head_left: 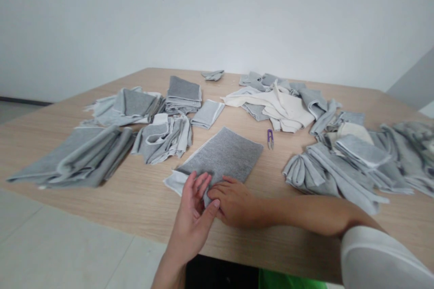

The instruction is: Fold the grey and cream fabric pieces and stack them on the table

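Observation:
A grey rectangular cloth piece (pixel 224 156) with a white edge lies flat on the wooden table (pixel 135 198) in front of me. My left hand (pixel 193 216) rests at its near edge with the fingers stretched out and the thumb touching my right hand. My right hand (pixel 233 201) lies palm down on the cloth's near corner, fingers together and curled onto the fabric. Small purple thread snips (pixel 270 138) lie on the table just right of the cloth, untouched.
Piles of grey cloth pieces lie at the left (pixel 81 156) and back left (pixel 183 95), a mixed white and grey heap (pixel 281 104) at the back, and more grey pieces at the right (pixel 346 162). A white wall stands behind; the floor shows at the lower left.

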`<state>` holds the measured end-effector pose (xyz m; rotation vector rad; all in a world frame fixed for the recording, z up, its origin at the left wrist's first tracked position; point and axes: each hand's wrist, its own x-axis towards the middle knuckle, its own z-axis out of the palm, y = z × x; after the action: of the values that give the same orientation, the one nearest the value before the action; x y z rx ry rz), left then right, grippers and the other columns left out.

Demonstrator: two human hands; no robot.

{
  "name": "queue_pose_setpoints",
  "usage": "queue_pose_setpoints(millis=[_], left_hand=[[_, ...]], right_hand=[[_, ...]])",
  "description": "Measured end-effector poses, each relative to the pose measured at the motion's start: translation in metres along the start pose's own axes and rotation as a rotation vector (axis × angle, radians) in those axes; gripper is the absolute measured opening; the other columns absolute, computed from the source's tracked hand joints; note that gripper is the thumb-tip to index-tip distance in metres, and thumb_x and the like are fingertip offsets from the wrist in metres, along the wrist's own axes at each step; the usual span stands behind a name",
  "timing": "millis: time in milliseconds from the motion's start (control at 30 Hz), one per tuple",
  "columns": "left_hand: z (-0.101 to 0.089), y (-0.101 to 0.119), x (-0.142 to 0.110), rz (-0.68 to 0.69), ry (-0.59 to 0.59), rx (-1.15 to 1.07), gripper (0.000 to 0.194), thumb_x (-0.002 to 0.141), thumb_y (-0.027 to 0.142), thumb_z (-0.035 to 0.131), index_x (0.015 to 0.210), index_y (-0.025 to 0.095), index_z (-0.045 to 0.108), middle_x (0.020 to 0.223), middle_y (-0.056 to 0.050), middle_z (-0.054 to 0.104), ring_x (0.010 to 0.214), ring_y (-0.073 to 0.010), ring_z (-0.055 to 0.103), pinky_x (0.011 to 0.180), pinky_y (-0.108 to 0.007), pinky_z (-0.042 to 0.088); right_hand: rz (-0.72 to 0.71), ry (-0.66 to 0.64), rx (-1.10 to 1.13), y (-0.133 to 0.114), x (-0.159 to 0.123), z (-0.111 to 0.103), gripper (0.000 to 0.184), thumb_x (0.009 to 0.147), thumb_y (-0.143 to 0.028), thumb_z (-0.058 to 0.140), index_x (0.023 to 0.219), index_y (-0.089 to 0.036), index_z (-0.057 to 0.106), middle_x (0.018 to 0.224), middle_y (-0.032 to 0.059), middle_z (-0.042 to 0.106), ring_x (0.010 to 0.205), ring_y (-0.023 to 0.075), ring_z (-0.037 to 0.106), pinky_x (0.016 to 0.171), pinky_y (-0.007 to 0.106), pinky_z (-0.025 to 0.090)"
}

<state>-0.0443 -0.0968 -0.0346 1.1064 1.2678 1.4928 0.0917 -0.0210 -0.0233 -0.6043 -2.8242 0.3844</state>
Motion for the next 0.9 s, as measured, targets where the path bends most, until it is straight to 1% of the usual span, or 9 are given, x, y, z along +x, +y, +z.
queue_pose_setpoints(millis=[133, 233, 300, 367, 467, 533, 600, 733, 900], left_hand=[[0.000, 0.000, 0.000, 0.042, 0.000, 0.031, 0.073, 0.085, 0.031, 0.065, 0.144, 0.031, 0.022, 0.146, -0.014, 0.041, 0.135, -0.0258, 0.042, 0.111, -0.047, 0.032], [-0.005, 0.002, 0.001, 0.078, 0.069, 0.122, 0.076, 0.084, 0.031, 0.065, 0.146, 0.030, 0.022, 0.142, -0.014, 0.045, 0.133, -0.0256, 0.044, 0.106, -0.045, 0.039], [-0.011, 0.004, 0.001, 0.106, 0.134, 0.203, 0.074, 0.083, 0.032, 0.066, 0.145, 0.028, 0.025, 0.137, -0.014, 0.051, 0.128, -0.0255, 0.049, 0.102, -0.043, 0.043], [-0.019, 0.007, 0.000, 0.152, 0.185, 0.323, 0.068, 0.084, 0.033, 0.065, 0.143, 0.026, 0.033, 0.133, -0.012, 0.056, 0.122, -0.0252, 0.054, 0.101, -0.041, 0.044], [-0.034, 0.010, 0.000, 0.239, 0.204, 0.622, 0.056, 0.084, 0.035, 0.063, 0.135, 0.024, 0.046, 0.130, -0.009, 0.060, 0.120, -0.0260, 0.056, 0.104, -0.041, 0.042], [-0.042, 0.010, 0.002, 0.296, 0.203, 0.779, 0.051, 0.083, 0.037, 0.062, 0.131, 0.023, 0.051, 0.129, -0.009, 0.061, 0.122, -0.0274, 0.055, 0.106, -0.041, 0.040], [-0.049, 0.009, 0.004, 0.327, 0.224, 0.867, 0.049, 0.084, 0.038, 0.060, 0.129, 0.021, 0.052, 0.128, -0.010, 0.061, 0.122, -0.0286, 0.054, 0.106, -0.042, 0.040], [-0.053, 0.003, 0.008, 0.312, 0.302, 0.973, 0.042, 0.087, 0.041, 0.054, 0.123, 0.018, 0.055, 0.125, -0.013, 0.061, 0.121, -0.0293, 0.055, 0.105, -0.042, 0.040], [-0.055, 0.002, 0.008, 0.203, 0.430, 1.019, 0.039, 0.087, 0.042, 0.053, 0.118, 0.019, 0.059, 0.124, -0.012, 0.063, 0.119, -0.0298, 0.056, 0.103, -0.043, 0.042]], right_hand=[[0.011, 0.019, 0.017, 0.000, 0.001, -0.006, 0.016, 0.088, -0.027, 0.049, 0.096, -0.021, 0.062, 0.105, 0.0056, 0.071, 0.100, 0.0206, 0.064, 0.094, 0.033, 0.046], [0.033, 0.043, 0.027, 0.004, 0.000, -0.007, 0.021, 0.092, -0.027, 0.043, 0.092, -0.020, 0.062, 0.092, 0.0043, 0.072, 0.087, 0.0198, 0.065, 0.082, 0.031, 0.049], [0.035, 0.049, 0.030, 0.006, -0.002, -0.009, 0.022, 0.092, -0.027, 0.042, 0.090, -0.019, 0.062, 0.088, 0.0042, 0.071, 0.083, 0.0198, 0.065, 0.078, 0.031, 0.049], [0.016, 0.043, 0.037, 0.006, -0.004, -0.010, 0.019, 0.090, -0.028, 0.045, 0.092, -0.020, 0.063, 0.093, 0.0039, 0.071, 0.087, 0.0196, 0.065, 0.083, 0.031, 0.048], [-0.023, 0.042, 0.033, 0.003, -0.007, -0.012, 0.017, 0.087, -0.029, 0.050, 0.096, -0.021, 0.063, 0.105, 0.0046, 0.071, 0.096, 0.0203, 0.064, 0.092, 0.032, 0.045], [-0.046, 0.044, 0.005, 0.000, -0.008, -0.012, 0.019, 0.086, -0.031, 0.052, 0.099, -0.020, 0.062, 0.111, 0.0068, 0.069, 0.101, 0.0220, 0.062, 0.094, 0.035, 0.045], [-0.076, 0.036, -0.034, -0.002, -0.007, -0.011, 0.025, 0.085, -0.034, 0.055, 0.104, -0.018, 0.061, 0.117, 0.0087, 0.067, 0.105, 0.0235, 0.060, 0.096, 0.038, 0.044], [-0.147, 0.008, -0.122, -0.005, -0.007, -0.007, 0.036, 0.084, -0.040, 0.059, 0.111, -0.016, 0.057, 0.124, 0.0113, 0.062, 0.109, 0.0260, 0.057, 0.098, 0.045, 0.040], [-0.230, 0.013, -0.194, -0.005, -0.007, -0.002, 0.016, 0.090, -0.029, 0.052, 0.096, -0.018, 0.061, 0.119, 0.0085, 0.065, 0.105, 0.0248, 0.057, 0.099, 0.048, 0.038]])
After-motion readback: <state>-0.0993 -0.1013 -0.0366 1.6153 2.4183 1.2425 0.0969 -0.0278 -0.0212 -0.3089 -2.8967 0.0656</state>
